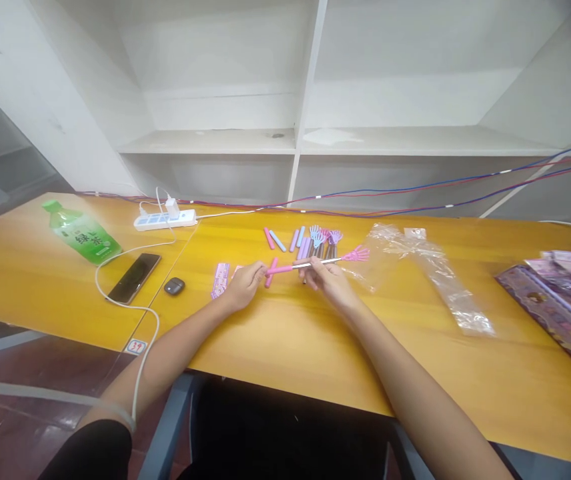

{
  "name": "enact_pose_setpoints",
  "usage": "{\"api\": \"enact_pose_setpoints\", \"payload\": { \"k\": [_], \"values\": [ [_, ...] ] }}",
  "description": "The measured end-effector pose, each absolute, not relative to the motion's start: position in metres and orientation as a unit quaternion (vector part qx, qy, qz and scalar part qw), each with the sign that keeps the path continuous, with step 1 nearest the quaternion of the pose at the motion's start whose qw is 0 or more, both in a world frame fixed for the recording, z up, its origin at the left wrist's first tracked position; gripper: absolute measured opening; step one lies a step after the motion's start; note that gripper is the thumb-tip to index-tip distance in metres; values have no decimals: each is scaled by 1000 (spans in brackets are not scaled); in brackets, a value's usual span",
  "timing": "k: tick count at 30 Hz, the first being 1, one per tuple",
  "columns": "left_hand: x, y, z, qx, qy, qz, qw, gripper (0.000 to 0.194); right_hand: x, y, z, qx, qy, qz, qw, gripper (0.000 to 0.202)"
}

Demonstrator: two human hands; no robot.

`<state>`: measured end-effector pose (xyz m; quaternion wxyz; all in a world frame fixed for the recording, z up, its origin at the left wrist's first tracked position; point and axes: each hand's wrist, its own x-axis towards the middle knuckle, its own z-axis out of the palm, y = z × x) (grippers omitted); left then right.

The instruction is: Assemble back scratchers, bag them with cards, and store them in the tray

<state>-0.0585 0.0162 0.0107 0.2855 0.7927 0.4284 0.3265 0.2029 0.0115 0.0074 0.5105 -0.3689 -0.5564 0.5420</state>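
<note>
Both hands hold one pink back scratcher (332,261) level above the table. My left hand (245,285) is closed on the end of its pink handle, and my right hand (329,280) pinches its metal rod near the pink claw-shaped head. Behind my right hand lies a group of scratcher heads with dark rods (315,237) in blue, pink and purple. Several loose handle tubes (294,241) in pink, blue and purple lie beside them. Just beyond my left hand is a pink and purple printed card (220,279).
Clear plastic bags (435,270) lie to the right, with packaged items (560,303) at the far right. On the left are a green bottle (85,233), phone (134,279), black case (174,287) and power strip (165,220). A white cable crosses my left arm.
</note>
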Motion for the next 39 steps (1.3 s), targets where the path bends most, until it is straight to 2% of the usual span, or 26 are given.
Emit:
{"api": "enact_pose_setpoints", "payload": {
  "k": [2,5,10,13,18,30,39],
  "values": [
    [-60,19,12,778,442,334,296,45,210,17,9,-364,-516,559,537,52],
    [-61,21,12,765,450,350,298,44,227,27,11,-358,-423,547,627,51],
    [-61,20,13,746,453,373,316,39,245,36,6,-372,-348,510,693,37],
    [-63,21,16,718,451,399,348,37,242,35,3,-412,-382,473,678,30],
    [-65,23,18,660,448,439,413,38,231,30,-1,-469,-430,458,621,32],
    [-65,19,18,709,465,415,328,43,226,25,-4,-477,-490,434,586,34],
    [-61,15,7,741,431,377,350,49,202,15,-9,-484,-536,432,541,37]
  ]
}}
